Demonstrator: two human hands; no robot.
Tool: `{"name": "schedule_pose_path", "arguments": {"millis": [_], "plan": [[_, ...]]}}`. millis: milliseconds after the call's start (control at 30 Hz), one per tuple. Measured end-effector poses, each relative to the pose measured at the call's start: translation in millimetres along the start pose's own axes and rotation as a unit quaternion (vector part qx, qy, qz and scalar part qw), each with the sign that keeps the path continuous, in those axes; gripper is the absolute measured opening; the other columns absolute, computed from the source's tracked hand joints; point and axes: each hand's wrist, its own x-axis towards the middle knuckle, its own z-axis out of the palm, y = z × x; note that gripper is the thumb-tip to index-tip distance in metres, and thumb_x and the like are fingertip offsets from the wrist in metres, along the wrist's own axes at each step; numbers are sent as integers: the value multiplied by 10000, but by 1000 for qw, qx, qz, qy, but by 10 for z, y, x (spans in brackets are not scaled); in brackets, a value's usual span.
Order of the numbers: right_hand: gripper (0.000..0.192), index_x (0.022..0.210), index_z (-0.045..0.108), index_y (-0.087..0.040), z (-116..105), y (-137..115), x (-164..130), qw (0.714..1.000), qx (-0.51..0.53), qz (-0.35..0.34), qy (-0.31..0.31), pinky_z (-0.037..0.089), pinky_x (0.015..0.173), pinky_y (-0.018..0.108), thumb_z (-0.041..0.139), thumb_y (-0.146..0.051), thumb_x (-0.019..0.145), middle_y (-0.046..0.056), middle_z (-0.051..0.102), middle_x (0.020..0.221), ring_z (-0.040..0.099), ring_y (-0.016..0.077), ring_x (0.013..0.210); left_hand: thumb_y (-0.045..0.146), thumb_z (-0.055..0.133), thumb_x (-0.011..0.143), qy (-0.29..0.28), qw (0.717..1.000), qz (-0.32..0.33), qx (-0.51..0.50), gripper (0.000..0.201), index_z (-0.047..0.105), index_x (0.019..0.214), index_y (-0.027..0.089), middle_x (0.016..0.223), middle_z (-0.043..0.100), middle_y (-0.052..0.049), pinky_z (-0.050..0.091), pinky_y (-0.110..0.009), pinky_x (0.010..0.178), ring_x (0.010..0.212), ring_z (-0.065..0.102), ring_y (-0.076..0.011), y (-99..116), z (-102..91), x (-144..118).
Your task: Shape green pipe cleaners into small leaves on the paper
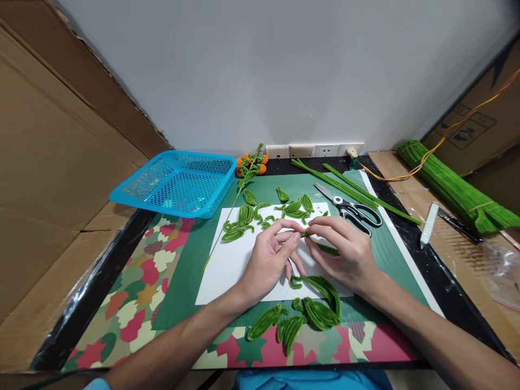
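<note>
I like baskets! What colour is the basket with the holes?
Bright blue basket, seen best in the head view, at the table's back left.

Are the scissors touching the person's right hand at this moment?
Apart. The head view shows the scissors lying on the green mat behind the right hand, with a strip of mat visible between the black handles and the knuckles.

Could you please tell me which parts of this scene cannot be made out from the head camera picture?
- Green pipe cleaner pinched between the left hand and right hand: its middle and shape are hidden by the fingers.
- White sheet: part is covered by both hands.
- Bundle of green stems: its far end runs off the right edge.
- Wall sockets: too small for detail.
</note>
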Motion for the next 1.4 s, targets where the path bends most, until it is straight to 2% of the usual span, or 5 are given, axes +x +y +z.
{"name": "schedule_pose_path", "arguments": {"millis": [167,400,567,733,1400], "plan": [[171,1073,706,-216,44,61,-27,1000,-22,-12,-11,598,791,356,597,-103,1007,94,781,1043,739,228,916,481,742,941,21,999,-2,33,391,616,1153,178,721,699,0,440,-165,350,501,723,-172,-37,-15,9],[182,1069,692,-198,28,83,-49,993,-81,-73,-36,560,719,296,582,-68,1006,76,797,1017,754,201,858,428,750,946,50,996,36,71,284,664,1031,171,878,688,-7,455,-166,430,489,589,-52,-51,-29,0],[131,1066,694,-197,27,62,-33,999,16,-12,-33,571,688,285,582,-136,1040,78,774,929,738,187,794,443,725,968,33,999,14,35,292,626,1040,178,567,585,66,318,-144,352,361,475,-50,-23,-34,12],[97,1070,693,-201,33,54,-29,987,140,72,-43,606,661,268,614,-169,1022,60,776,951,737,162,727,491,736,943,23,1000,-1,18,352,600,1047,184,625,634,50,318,-155,339,342,485,-54,-34,-41,27],[159,1009,664,-193,95,95,-84,997,52,-50,-28,548,672,272,581,-58,991,59,740,865,684,169,737,342,644,977,18,977,8,211,173,676,957,173,663,506,42,275,-238,512,560,407,-96,-65,-79,-39]]}}
